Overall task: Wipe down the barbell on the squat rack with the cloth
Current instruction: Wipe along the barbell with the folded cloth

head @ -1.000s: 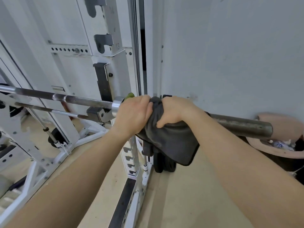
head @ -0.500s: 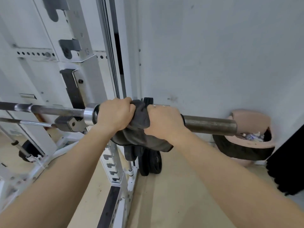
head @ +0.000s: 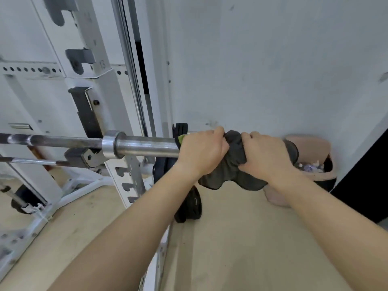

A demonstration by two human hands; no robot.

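Head view, angled down over both forearms. Grips 1 dark cloth (head: 233, 164) with 2 hands, bunched round the outer sleeve of 1 barbell (head: 147, 147).

Curls the left hand (head: 201, 153) tight over bar and cloth together, fingers (head: 217, 133) wrapped across the top. Closes the right hand (head: 266, 156) the same way, fingers (head: 252, 135) pinching the fabric down onto the steel. Doubles the grip like this, probably, to squeeze the cloth right round the sleeve and clean every side in 1 pass. Leaves a loose tail of cloth hanging below both sets of fingers.

Left of the left fingers: bare sleeve, then 1 bright collar (head: 110, 143), then the thinner shaft resting in a hook of the squat rack (head: 92, 66), likely parked there to hold steady under pressure.

Just past the right fingers: the sleeve's end, with 1 pink bin (head: 310, 143) behind it against the wall (head: 273, 59).

Below the left fingers, on the floor (head: 241, 238): dark weight plates (head: 189, 208), number not clear.
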